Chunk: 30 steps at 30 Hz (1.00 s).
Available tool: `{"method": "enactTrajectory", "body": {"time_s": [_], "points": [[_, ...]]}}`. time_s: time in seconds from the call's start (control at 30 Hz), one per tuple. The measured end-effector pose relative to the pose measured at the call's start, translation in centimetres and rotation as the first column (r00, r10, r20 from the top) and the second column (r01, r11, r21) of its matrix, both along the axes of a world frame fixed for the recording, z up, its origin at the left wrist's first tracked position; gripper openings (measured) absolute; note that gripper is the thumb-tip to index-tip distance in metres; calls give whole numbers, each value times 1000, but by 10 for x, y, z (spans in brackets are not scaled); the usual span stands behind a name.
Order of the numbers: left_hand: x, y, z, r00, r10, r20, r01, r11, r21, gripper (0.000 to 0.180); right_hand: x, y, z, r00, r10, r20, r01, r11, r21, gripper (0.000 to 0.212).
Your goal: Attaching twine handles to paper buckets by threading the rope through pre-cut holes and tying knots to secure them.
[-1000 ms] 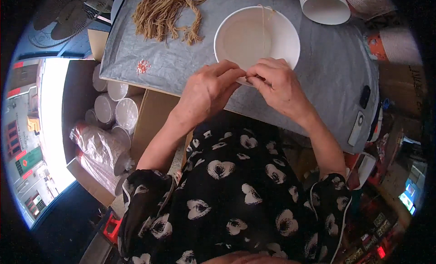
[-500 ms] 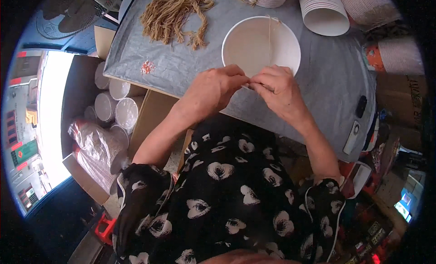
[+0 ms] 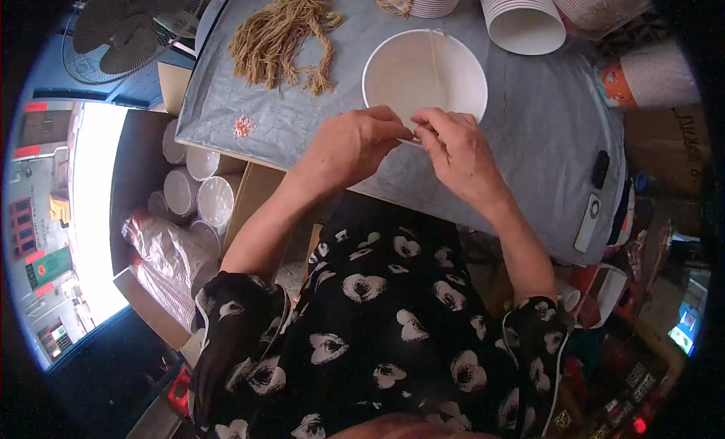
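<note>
A white paper bucket [image 3: 461, 72] stands tilted at the table's near edge, its wide mouth toward me. A thin tan string [image 3: 435, 61] hangs from its far rim and runs down across the mouth toward my fingers. My left hand [image 3: 355, 144] pinches at the near rim, thumb and forefinger together. Right beside it, my right hand [image 3: 457, 148] is closed in a pinch too, the fingertips of both hands nearly meeting. They appear to hold the string's end at the rim, though the fingers mostly hide it.
A bundle of tan cords [image 3: 283, 35] lies at the far left, near a small scatter of red and white bits [image 3: 243, 127]. Stacked paper buckets [image 3: 521, 20] lie at the far right. A black object [image 3: 600, 169] rests by the right edge. A carton [image 3: 140, 174] holds wrapped buckets below left.
My view has shifted slightly, so the table's things sit a little further left. Both hands stay at the near rim; the right fingertips have lifted slightly and shifted.
</note>
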<state>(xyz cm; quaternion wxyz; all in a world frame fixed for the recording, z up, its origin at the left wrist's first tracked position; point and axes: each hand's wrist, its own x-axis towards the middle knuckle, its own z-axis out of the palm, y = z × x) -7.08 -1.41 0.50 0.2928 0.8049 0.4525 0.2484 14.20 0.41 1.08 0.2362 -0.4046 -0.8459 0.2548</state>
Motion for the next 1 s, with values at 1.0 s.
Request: {"method": "enactTrajectory", "body": {"time_s": [1.0], "points": [[4,21,-3,996,-14,89,18,999,-43,20,18,-5,-4,806,-378,-455,479,869,126,21]]}}
